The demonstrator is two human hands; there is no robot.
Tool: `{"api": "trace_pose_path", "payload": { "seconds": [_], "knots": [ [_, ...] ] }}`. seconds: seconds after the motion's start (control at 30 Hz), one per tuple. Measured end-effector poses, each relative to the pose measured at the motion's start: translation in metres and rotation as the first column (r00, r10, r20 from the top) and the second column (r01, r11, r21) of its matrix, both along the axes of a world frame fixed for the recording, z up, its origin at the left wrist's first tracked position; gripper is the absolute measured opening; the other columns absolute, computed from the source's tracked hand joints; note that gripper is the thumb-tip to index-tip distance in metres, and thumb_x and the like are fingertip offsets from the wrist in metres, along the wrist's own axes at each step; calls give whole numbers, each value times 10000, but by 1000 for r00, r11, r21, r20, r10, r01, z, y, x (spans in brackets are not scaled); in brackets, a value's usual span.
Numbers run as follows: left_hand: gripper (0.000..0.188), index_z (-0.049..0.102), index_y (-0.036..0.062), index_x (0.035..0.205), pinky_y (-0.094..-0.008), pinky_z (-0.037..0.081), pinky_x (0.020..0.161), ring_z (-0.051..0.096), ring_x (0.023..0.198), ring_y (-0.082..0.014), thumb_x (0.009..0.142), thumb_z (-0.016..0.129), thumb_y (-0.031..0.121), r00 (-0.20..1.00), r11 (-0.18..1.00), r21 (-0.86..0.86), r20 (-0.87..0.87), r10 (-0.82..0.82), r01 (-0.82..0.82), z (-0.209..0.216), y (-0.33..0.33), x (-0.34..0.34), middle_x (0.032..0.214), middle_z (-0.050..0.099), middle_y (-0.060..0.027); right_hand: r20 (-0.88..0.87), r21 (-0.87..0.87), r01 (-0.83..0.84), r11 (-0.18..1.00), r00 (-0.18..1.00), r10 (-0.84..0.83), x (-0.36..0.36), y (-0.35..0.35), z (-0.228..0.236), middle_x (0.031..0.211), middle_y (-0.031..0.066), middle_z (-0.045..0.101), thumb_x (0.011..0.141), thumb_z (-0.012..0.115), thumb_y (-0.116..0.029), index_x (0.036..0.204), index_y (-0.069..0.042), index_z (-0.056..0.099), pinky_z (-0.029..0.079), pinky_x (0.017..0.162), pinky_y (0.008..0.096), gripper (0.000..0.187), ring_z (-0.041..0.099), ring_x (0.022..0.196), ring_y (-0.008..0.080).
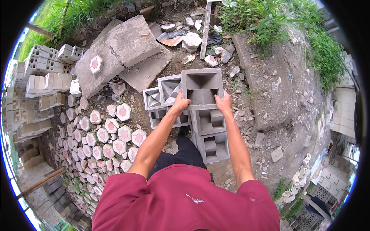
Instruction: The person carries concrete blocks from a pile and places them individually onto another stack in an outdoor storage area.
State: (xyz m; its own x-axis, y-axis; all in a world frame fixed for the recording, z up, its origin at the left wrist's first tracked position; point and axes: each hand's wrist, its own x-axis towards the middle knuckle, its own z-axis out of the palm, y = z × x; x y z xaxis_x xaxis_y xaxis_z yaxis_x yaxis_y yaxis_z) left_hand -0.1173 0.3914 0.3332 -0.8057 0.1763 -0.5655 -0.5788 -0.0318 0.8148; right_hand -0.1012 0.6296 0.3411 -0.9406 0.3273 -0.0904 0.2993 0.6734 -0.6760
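Observation:
I hold a grey hollow concrete block (202, 92) by its two sides, its recessed face turned up toward me. My left hand (181, 102) is closed on its lower left side, the thumb over the rim. On the lower right side, my right hand (223, 103) grips it the same way. More grey blocks lie around it: a tilted block (166, 101) and a smaller-looking block (153, 103) to the left, and a block (195, 122) and another block (211, 156) below. The held block hides parts of those beneath, so I cannot tell whether it touches them.
Hexagonal pavers (119, 146) with reddish centres cover the ground at left. Beyond them stand stacks of pale blocks (54, 81). Broken concrete slabs (133, 40) lie at the far left, and a long raised slab (256, 84) runs along the right. A wooden strip (206, 30) lies among rubble.

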Motion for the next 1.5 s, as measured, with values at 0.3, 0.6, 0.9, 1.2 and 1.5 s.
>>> {"api": "trace_pose_path", "payload": {
  "seconds": [0.3, 0.6, 0.9, 1.2, 1.5],
  "knots": [
    [776, 380, 30, 1395, -245, 442, 745, 524, 936, -146, 642, 495, -118, 896, 891, 136, -37, 442, -434, 157, -128, 136, 1110, 558, -57, -139, -362, -431, 827, 902, 409, 56, -131, 117, 949, 159, 686, 758, 685, -154, 1293, 73, 512, 494, 845, 320, 607, 652, 893, 198],
    [882, 231, 5, 1484, -289, 460, 860, 536, 1049, -217, 655, 507, -111, 704, 709, 34, -95, 704, -704, 197, -254, 271, 1287, 495, -147, 2, -871, -392, 296, 599, 801, 102, -296, 161, 1208, 75, 563, 743, 571, 33, 1429, 14, 358, 439, 898, 257, 719, 550, 1028, 159],
    [677, 444, -24, 1308, -361, 461, 900, 557, 1061, -226, 717, 749, 100, 100, 97, 134, 9, 995, -986, 240, -351, 452, 1161, 571, -117, 37, -907, -374, 195, 388, 921, 224, -477, 229, 1020, 64, 616, 704, 547, 78, 1360, 9, 442, 475, 718, 259, 668, 573, 826, 138],
    [597, 520, -21, 1216, -292, 424, 785, 556, 854, -152, 641, 674, 25, -306, -306, 18, -81, 949, -952, 274, -411, 563, 950, 601, -59, -26, -898, -440, 11, 78, 997, 316, -620, 254, 947, 59, 608, 678, 557, 63, 1304, 34, 480, 464, 663, 256, 632, 556, 772, 132],
    [525, 529, -27, 1170, -283, 443, 756, 560, 785, -147, 664, 664, 22, -475, -451, 174, -135, 870, -875, 264, -472, 585, 910, 597, -58, -69, -836, -526, -155, -179, 981, 328, -741, 270, 905, 64, 611, 664, 561, 52, 1299, 48, 491, 465, 645, 259, 639, 547, 742, 136]
  ]
}}
